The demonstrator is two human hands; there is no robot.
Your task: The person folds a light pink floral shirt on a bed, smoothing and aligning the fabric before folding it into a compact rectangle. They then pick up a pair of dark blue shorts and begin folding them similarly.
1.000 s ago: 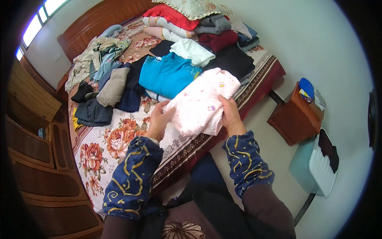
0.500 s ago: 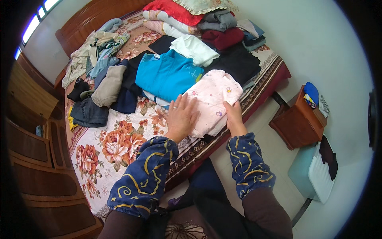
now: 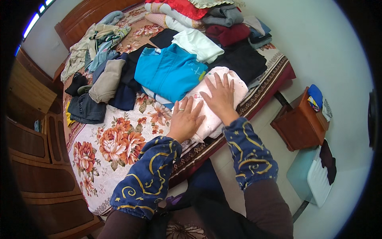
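A folded pale pink garment [image 3: 237, 85] with small printed figures lies near the right edge of the bed. My left hand [image 3: 185, 120] rests flat on its lower left part, fingers spread. On its middle lies my right hand [image 3: 219, 97], also open with the fingers apart and partly covering the print. Directly behind the pink garment is a folded bright blue garment [image 3: 169, 71], which overlaps a white and blue piece [image 3: 156, 96]. Folded white cloth [image 3: 198, 44] and black clothing [image 3: 244, 63] sit farther back.
A floral bedspread [image 3: 119, 139] covers the bed. Folded grey-brown trousers [image 3: 107, 81] and dark jeans [image 3: 86, 110] lie to the left, with loose clothes [image 3: 95, 49] beyond. Stacked bedding [image 3: 175, 18] stands at the back. Right of the bed are a wooden cabinet [image 3: 298, 123] and a plastic bin [image 3: 304, 175].
My right hand has left the garment's right edge and now lies spread on top of it. My left hand has shifted slightly right and down, its fingers wider apart.
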